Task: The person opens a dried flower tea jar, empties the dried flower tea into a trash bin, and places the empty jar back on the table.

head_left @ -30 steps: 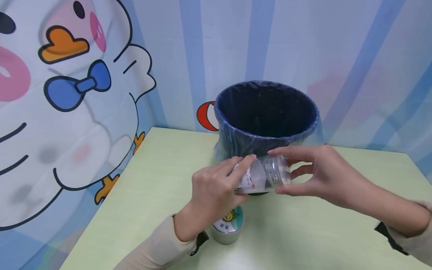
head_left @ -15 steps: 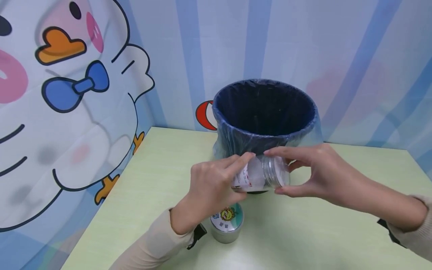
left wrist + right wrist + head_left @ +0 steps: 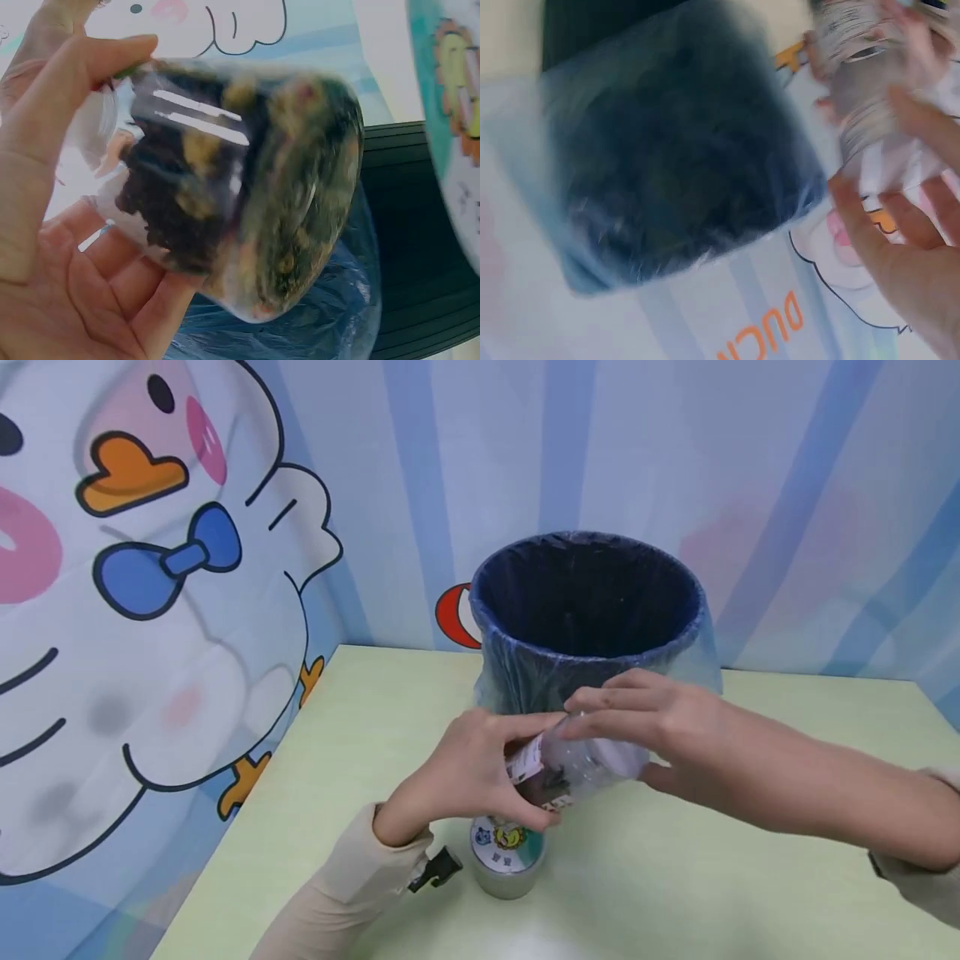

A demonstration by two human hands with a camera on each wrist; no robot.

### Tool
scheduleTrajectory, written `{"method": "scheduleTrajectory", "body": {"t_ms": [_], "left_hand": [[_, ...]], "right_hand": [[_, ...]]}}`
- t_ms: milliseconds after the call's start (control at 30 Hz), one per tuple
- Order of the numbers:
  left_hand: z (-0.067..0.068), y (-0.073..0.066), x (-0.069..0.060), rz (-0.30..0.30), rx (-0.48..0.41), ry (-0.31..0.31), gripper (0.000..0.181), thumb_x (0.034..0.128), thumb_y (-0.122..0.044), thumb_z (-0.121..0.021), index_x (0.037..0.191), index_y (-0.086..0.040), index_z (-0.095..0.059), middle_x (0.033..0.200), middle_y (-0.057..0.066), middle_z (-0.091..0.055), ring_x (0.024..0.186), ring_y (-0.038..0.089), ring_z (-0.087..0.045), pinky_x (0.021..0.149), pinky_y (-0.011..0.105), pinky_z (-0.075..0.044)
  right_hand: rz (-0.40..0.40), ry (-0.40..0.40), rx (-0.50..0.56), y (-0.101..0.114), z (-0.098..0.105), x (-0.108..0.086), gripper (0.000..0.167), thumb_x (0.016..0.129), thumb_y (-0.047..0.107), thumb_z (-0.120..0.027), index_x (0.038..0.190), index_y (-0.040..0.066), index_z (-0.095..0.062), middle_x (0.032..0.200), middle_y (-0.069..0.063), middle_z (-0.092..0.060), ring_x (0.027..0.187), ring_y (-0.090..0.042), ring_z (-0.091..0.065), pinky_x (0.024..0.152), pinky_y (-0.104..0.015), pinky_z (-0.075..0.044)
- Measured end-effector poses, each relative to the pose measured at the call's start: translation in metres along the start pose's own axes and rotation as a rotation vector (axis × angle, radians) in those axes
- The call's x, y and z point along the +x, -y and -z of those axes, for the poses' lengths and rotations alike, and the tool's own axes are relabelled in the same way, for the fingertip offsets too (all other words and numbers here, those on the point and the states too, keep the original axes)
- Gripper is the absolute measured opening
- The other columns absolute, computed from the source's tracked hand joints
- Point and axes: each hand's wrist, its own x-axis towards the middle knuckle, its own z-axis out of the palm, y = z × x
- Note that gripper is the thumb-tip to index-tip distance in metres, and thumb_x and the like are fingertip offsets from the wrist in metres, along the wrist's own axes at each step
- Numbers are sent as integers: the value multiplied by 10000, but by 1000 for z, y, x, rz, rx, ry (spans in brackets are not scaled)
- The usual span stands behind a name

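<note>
One table (image 3: 675, 885) bears a lined bin (image 3: 517, 672); in front, the left hand (image 3: 480, 768) grips a raised, tilted jar (image 3: 566, 770) above a squat tin (image 3: 506, 868); it seemingly braces the jar while the right hand (image 3: 682, 731) pinches its capped end (image 3: 624, 758).

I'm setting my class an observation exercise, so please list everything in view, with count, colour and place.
jar: 1, clear with dark contents, held tilted between the hands
tin: 1, silvery with a white-and-green top, on the table
bin: 1, dark, on the table near the backdrop
bag: 1, blue, lining the bin
table: 1, pale green, under everything
backdrop: 1, blue with a white cartoon bird, behind the table
letters: one group, orange, on the backdrop
sleeves: 2, beige, one per arm
left hand: 1, bare, gripping the jar
right hand: 1, bare, at the jar's lid end
</note>
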Motion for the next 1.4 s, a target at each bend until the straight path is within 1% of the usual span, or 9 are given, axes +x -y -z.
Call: {"method": "scheduleTrajectory", "body": {"t_ms": [133, 533, 633, 733, 900, 1000, 1167, 1267, 1400], "left_hand": [[4, -2, 4, -19, 36, -26, 813, 614, -395, -927, 1342, -168, -645, 897, -69, -719, 720, 7, -575, 591, 189, -481], [5, -8, 8, 3, 56, 23, 771, 648, -364, -911, 1342, -174, -633, 918, -60, -707, 746, 43, -585, 622, 199, -495], [4, -9, 7, 12, 60, 27, 771, 651, -358, -907, 1346, -166, -634, 901, -56, -704, 728, 51, -581, 605, 204, -493], [3, -10, 7, 19, 57, 20, 772, 646, -352, -912, 1343, -166, -638, 904, -56, -706, 731, 53, -584, 600, 210, -493], [2, -11, 6, 14, 60, 9, 768, 644, -362, -912, 1336, -173, -639, 925, -61, -708, 749, 40, -585, 610, 203, -490], [2, -12, 7, 12, 69, 3, 770, 643, -364, -913, 1335, -167, -638, 913, -59, -701, 739, 42, -574, 606, 203, -483], [0, -13, 6, 34, 71, -1, 777, 649, -350, -918, 1348, -179, -625, 964, -50, -700, 769, 64, -575, 631, 214, -489], [-2, -13, 5, 48, 78, 1, 777, 656, -349, -917, 1354, -183, -618, 995, -46, -701, 789, 73, -579, 643, 219, -493], [-3, -13, 5, 53, 85, -1, 780, 658, -352, -918, 1356, -185, -614, 1019, -46, -700, 804, 75, -582, 648, 223, -494]], "right_hand": [[5, -3, 10, -3, 4, 0, 858, 570, -82, -929, 1339, 134, -616, 1381, -82, -569, 1227, -311, -534, 738, -407, -589], [95, -39, 48, -1, 10, -1, 872, 544, -105, -925, 1289, 203, -590, 1311, -11, -538, 1182, -239, -518, 721, -368, -587], [98, -27, 61, -2, 10, -2, 857, 581, -27, -938, 1317, 217, -573, 1333, -20, -525, 1196, -236, -501, 740, -386, -583], [84, -20, 70, -2, 11, -4, 759, 681, 148, -932, 1338, 242, -565, 1359, -18, -517, 1217, -227, -492, 782, -409, -576], [14, -78, 59, 2, 11, -6, 629, 812, 438, -814, 1368, 266, -574, 1366, -27, -514, 1127, -193, -578, 766, -387, -580], [-98, -84, 73, 5, 12, -6, 631, 840, 461, -781, 1390, 239, -566, 1343, -8, -511, 960, -112, -604, 673, -291, -563], [-304, -17, 174, 7, 12, -6, 568, 874, 469, -745, 1338, 183, -586, 1220, 30, -560, 803, -30, -544, 577, -204, -513], [-344, -5, 245, 6, 11, -7, 546, 864, 443, -766, 1312, 182, -596, 1163, 21, -589, 778, -48, -548, 561, -204, -524], [-318, -15, 288, 5, 10, -9, 545, 844, 383, -804, 1305, 174, -601, 1171, 27, -592, 825, -66, -575, 566, -209, -535]]}}
